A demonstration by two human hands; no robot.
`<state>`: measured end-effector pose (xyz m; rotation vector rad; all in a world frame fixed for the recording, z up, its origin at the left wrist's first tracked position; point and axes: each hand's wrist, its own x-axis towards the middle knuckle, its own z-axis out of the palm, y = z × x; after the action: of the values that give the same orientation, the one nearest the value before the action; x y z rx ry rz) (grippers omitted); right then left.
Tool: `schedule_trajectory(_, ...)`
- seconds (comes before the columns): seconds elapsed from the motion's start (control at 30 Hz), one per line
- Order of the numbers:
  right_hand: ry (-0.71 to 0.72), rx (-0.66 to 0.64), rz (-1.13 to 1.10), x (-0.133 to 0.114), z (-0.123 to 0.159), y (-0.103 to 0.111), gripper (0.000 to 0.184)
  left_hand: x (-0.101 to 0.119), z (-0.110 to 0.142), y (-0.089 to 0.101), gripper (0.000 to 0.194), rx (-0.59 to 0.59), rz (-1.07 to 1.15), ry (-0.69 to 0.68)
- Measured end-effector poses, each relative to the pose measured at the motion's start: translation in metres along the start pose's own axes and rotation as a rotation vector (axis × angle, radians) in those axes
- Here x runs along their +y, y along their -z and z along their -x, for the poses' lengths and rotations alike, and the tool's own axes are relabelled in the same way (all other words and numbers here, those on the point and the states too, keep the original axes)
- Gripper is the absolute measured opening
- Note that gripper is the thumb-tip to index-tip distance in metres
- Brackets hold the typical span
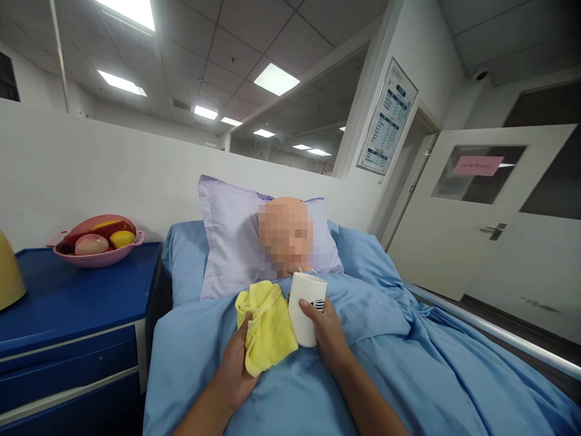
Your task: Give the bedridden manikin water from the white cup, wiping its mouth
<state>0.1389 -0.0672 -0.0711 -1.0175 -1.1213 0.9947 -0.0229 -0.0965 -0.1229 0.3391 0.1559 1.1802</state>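
- Step, as judged: the person is holding a cup (303, 328) and a cloth (271, 330) together over the bed, on the near side of a bald head (285, 233), seemingly a dummy's.
- Next move, as judged: seeming to call for a level cup and a firm grip, with the cloth lying ready beside it.
- Right hand (333, 336): curling around the cup's right side, thumb crossing the near face; fingers mostly hiding behind.
- Left hand (238, 363): pinching the cloth's left part, thumb pressing on top; fingers disappearing underneath.
- Cup: white, bearing a dark striped mark, leaning slightly; contents not showing. Something thin and white is showing by the far rim; whether it is a straw, cannot tell.
- Cloth: yellow, folding over itself, lying just left of the cup.
- Bowl (97, 260): pink, two-handled, sitting at far left on a blue cabinet (115, 293); holding a yellow fruit (122, 239), a pinkish round fruit (91, 244) and longer red and yellow pieces behind.
- Cabinet: presenting shut drawers on its near face; contents not showing.
- Pillow (231, 236): pale lilac, supporting the head.
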Motion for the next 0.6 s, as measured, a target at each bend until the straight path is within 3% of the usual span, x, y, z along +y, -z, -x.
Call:
schedule_trajectory(0.13,0.023,-0.017,-0.010,-0.003,0.001,0.000,0.059,-0.001,-0.004,-0.001,0.041,0.050,-0.046,-0.045)
schedule_trajectory(0.27,0.077,0.060,-0.043,-0.003,0.000,0.001,0.060,0.008,-0.001,-0.021,0.045,0.256,-0.188,-0.161)
schedule_trajectory(0.43,0.175,0.196,-0.015,-0.003,-0.001,0.003,0.059,0.025,0.011,-0.069,0.041,0.462,-0.412,-0.485)
schedule_trajectory(0.6,0.221,0.272,-0.004,-0.001,-0.002,0.007,0.058,0.029,-0.009,-0.101,0.043,0.378,-0.779,-0.889)
